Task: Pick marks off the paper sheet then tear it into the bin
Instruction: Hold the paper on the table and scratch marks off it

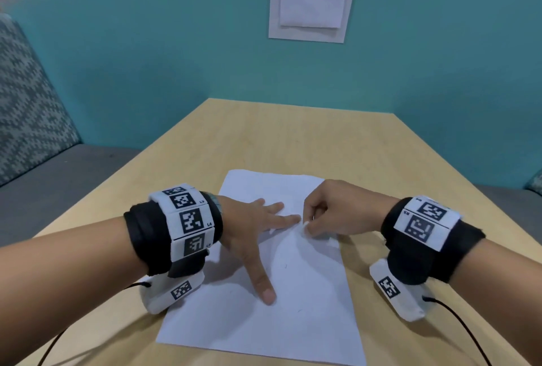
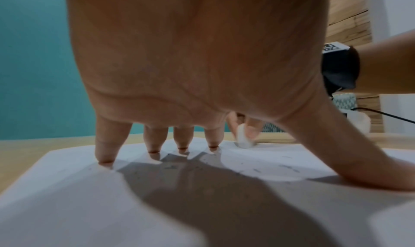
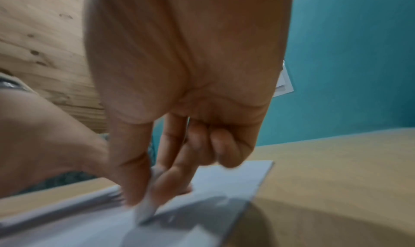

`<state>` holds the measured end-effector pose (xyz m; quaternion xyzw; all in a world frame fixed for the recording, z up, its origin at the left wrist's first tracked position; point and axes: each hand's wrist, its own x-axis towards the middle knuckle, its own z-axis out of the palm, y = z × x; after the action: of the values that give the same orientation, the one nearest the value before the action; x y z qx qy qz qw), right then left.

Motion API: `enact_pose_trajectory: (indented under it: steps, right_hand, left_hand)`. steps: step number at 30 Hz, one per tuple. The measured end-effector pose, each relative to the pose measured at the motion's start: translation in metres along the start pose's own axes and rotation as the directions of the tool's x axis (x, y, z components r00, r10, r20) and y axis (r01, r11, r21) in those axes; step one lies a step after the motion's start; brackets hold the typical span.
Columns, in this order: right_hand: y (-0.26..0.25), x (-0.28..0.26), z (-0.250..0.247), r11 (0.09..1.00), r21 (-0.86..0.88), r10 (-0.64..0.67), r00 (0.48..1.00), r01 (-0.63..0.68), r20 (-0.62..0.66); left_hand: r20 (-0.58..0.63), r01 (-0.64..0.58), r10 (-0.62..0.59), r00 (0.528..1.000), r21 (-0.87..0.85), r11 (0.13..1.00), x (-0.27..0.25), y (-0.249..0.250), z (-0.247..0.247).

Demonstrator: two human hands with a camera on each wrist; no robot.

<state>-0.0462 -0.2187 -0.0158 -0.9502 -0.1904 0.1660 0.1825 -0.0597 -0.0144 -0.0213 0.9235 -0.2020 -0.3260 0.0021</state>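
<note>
A white paper sheet (image 1: 264, 315) lies flat on the wooden table (image 1: 293, 137), with faint pencil marks (image 2: 289, 167) on it. My left hand (image 1: 249, 225) is spread on the sheet, fingertips (image 2: 105, 160) and thumb (image 2: 381, 176) pressing it down. My right hand (image 1: 322, 216) pinches a small white eraser (image 2: 243, 139) between thumb and fingers, its lower end on the paper just right of my left index fingertip. The eraser (image 3: 145, 210) is blurred in the right wrist view.
A teal wall rises behind the table, with a white sheet holder (image 1: 312, 2) fixed to it. A patterned cushion (image 1: 26, 107) and grey bench (image 1: 58, 184) are at the left. Black cables (image 1: 463, 327) trail from both wrist cameras. No bin is in view.
</note>
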Motion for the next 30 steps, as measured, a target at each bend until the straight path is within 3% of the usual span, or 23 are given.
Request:
enact_pose_trajectory:
  steps: [3,7,8,12,17,22,27,30]
  right_hand:
    - [-0.012,-0.002,0.001,0.999,-0.023,-0.027,0.988,0.031,0.152]
    - [-0.007,0.007,-0.008,0.997,-0.074,0.022,1.0,-0.023,-0.01]
    - [-0.007,0.006,-0.008,0.998,-0.051,0.021,1.0,-0.021,-0.002]
    - [-0.018,-0.008,0.003,0.999,-0.002,-0.047,0.966,0.049,0.253]
    - [-0.004,0.008,-0.005,0.994,-0.11,-0.012,0.997,0.003,-0.077]
    - [-0.017,-0.008,0.009,0.996,-0.022,-0.081,0.98,0.086,0.181]
    - [-0.008,0.01,0.001,0.995,-0.098,-0.039,0.996,0.031,-0.086]
    - [-0.015,-0.002,0.006,0.998,-0.032,-0.053,0.995,0.056,0.08]
  left_hand:
    - [-0.003,-0.007,0.007,1.0,0.0,1.0,0.002,0.0,0.0]
    - [0.005,-0.007,0.007,1.0,0.022,1.0,0.003,-0.001,0.0]
    - [0.005,-0.007,0.006,1.0,0.028,1.0,0.004,-0.001,0.0]
    - [0.008,0.003,-0.004,1.0,0.023,1.0,0.003,0.0,0.0]
    - [0.01,0.001,-0.001,1.0,0.035,0.999,0.001,0.002,-0.001]
    - [0.014,0.0,-0.001,1.0,0.02,1.0,0.001,0.003,-0.001]
    - [0.018,-0.004,0.004,1.0,0.029,1.0,0.001,0.002,-0.001]
    - [0.007,0.0,0.0,1.0,0.012,1.0,0.003,-0.001,0.0]
